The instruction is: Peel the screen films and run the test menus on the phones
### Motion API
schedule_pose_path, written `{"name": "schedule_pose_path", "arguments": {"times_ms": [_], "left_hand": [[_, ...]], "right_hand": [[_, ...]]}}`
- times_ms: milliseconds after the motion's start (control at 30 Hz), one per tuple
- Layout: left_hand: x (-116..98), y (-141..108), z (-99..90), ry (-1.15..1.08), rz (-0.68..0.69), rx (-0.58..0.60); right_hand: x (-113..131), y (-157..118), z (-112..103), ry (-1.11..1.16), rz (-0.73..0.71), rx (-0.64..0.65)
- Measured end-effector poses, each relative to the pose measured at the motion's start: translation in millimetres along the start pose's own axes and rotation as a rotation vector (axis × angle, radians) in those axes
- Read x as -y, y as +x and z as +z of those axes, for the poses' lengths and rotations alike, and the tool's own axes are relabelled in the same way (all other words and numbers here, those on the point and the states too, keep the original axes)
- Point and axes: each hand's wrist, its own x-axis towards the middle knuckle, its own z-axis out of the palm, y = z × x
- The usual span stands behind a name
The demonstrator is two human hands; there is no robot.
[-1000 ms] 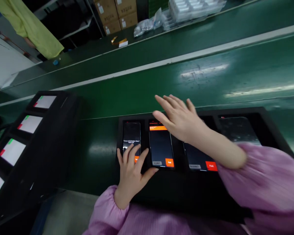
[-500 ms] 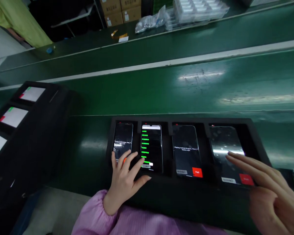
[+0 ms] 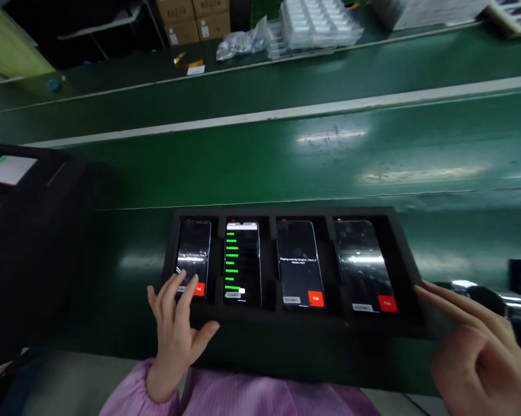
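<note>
— Where are your hands right now?

— My left hand (image 3: 174,323) is spread flat, fingers apart, gripping nothing; the fingertips (image 3: 186,284) rest on the bottom edge of the first phone (image 3: 193,254), just by its red button. My right hand (image 3: 477,352) is open too, fingers stretched toward the right end of the black tray (image 3: 304,323), holding nothing and just short of it.

— And the phones?

— Four lie face up, each in its own slot of that tray. The second phone (image 3: 242,261) shows green lines of text, the third phone (image 3: 299,263) a line of white text and a red button, the fourth phone (image 3: 363,263) mostly glare and a red button.

— What's around you?

— The tray sits on the near edge of a green conveyor belt (image 3: 286,156). Another black tray (image 3: 30,231) stands to my left. Behind the belt are cardboard boxes (image 3: 195,20) and stacked clear trays (image 3: 316,23). Nothing lies between my hands and the phones
</note>
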Motion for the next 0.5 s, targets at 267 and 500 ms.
{"name": "schedule_pose_path", "arguments": {"times_ms": [267, 500], "left_hand": [[20, 11, 4.5, 0.138, -0.069, -0.049], [32, 31, 19.5, 0.171, -0.136, -0.073]], "right_hand": [[-12, -10, 26, -0.018, 0.020, -0.072], [-9, -2, 37, -0.027, -0.021, -0.021]]}}
